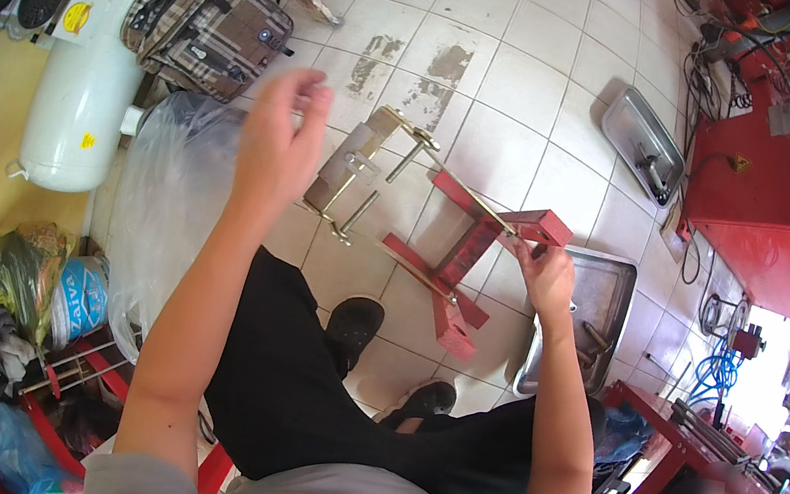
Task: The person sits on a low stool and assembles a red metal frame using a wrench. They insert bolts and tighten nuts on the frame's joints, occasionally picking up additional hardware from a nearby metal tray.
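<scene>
My right hand (545,273) grips one end of a red metal frame tool (468,247) with long threaded rods and a tan metal plate (356,166) at its far end. The tool is held above the tiled floor, tilted away to the left. My left hand (279,135) is raised in the air left of the tool, fingers loosely curled and pinched, touching nothing I can make out. My legs in black trousers and black shoes (353,327) are below the tool.
A metal tray (610,298) with parts lies on the floor by my right hand; a second tray (642,140) lies farther back. A white tank (83,92), plaid bag (209,24) and clear plastic sheet (164,204) sit left. Red machines (763,218) stand right.
</scene>
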`<state>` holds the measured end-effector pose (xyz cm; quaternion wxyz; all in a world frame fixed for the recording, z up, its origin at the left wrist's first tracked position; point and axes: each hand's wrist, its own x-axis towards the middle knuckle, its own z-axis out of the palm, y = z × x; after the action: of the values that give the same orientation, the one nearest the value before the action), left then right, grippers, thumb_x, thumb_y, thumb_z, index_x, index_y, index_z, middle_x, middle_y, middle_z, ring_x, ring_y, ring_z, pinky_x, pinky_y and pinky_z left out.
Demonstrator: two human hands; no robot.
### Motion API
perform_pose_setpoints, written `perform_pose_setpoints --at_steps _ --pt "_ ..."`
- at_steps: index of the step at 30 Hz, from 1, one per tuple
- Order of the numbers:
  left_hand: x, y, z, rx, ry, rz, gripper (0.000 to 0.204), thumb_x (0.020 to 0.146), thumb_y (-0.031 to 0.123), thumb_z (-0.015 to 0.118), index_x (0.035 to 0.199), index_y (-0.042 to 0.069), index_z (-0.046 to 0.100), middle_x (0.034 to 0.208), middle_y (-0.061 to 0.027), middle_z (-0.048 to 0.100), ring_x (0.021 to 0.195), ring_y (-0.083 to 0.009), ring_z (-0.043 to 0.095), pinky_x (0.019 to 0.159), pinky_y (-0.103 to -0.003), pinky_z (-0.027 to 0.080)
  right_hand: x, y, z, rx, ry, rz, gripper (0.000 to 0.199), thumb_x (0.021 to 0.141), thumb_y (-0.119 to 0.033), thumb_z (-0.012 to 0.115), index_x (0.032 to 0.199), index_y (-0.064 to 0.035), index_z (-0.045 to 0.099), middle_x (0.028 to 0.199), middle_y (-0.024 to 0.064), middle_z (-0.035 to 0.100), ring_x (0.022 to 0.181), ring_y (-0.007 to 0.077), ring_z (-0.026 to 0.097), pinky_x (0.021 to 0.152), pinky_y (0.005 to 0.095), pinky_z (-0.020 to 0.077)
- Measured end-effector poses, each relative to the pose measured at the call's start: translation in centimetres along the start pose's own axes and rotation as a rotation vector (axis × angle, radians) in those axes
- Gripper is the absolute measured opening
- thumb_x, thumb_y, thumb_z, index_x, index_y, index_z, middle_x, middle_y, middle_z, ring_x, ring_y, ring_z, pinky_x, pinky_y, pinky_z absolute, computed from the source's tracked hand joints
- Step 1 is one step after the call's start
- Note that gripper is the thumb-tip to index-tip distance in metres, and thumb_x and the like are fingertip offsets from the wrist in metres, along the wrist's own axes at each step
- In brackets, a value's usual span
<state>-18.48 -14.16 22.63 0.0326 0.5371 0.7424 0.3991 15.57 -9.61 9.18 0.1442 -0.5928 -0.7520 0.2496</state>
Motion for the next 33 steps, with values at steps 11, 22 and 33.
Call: perform_pose_setpoints --at_steps 11,22,33 --pt "-11.9 6.7 9.3 -0.485 -0.994 0.017 0.023 0.088 0.024 0.06 0.093 0.002 0.063 0.08 -0.0088 0.064 0.081 -0.0254 0.063 0.07 -0.035 0.048 -5.1 -4.3 -6.2 1.556 0.183 0.351 0.032 0.071 0.005 0.04 0.1 -0.0074 0.05 0.072 0.0004 0.038 0.063 0.0117 0.035 0.059 0.0263 0.0307" --pt "-10.4 6.7 14.2 -0.783 -1.325 -0.073 0.031 0.097 0.03 0.048 0.093 0.003 0.062 0.066 -0.0019 0.055 0.061 -0.0102 0.052 0.058 -0.027 0.042 -5.5 -2.6 -6.9 1.697 0.204 0.409 0.016 0.09 -0.009 0.048 0.105 -0.009 0.052 0.099 0.0066 0.057 0.096 0.02 0.054 0.09 0.0398 0.0414" --pt "-9.8 6.9 14.3 -0.346 -1.368 0.071 0.036 0.088 0.037 0.061 0.098 0.002 0.062 0.083 -0.0137 0.068 0.077 -0.0263 0.065 0.071 -0.038 0.049 -7.4 -2.0 -4.7 1.048 -0.009 0.123 0.021 0.097 -0.018 0.049 0.108 -0.0023 0.059 0.097 0.0118 0.064 0.091 0.0193 0.059 0.085 0.0327 0.0441"
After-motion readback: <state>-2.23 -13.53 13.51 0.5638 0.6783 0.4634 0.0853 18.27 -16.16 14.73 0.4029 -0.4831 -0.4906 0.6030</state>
